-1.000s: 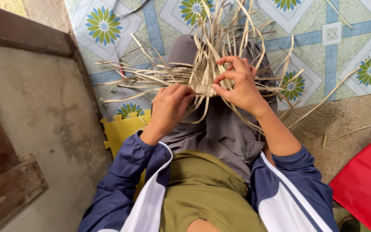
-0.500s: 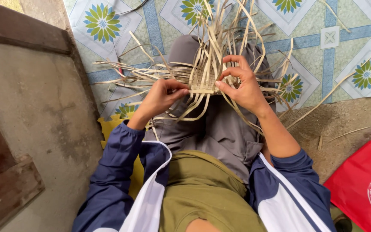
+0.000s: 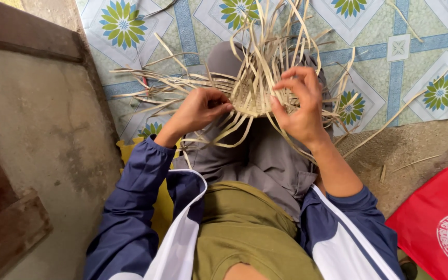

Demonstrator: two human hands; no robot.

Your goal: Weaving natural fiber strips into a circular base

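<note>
A small woven mat of pale bamboo strips (image 3: 252, 96) rests on my grey-trousered knees, with long loose strips fanning out to all sides. My left hand (image 3: 198, 110) pinches strips at the mat's left edge, fingers curled closed on them. My right hand (image 3: 299, 101) grips the right side of the weave, thumb on top and fingers hooked around a few upright strips. Both sleeves are dark blue with white panels.
A patterned floor mat (image 3: 390, 46) with green flowers and blue bands lies under the work. A grey concrete step (image 3: 37, 135) rises at the left. A red bag (image 3: 442, 223) lies at the lower right on bare ground (image 3: 421, 145). A yellow seat pad (image 3: 130, 150) shows under my leg.
My left hand has lifted from my lap up to the weave's left edge and taken hold of strips. My right hand has stayed on the right side, shifting its fingers slightly.
</note>
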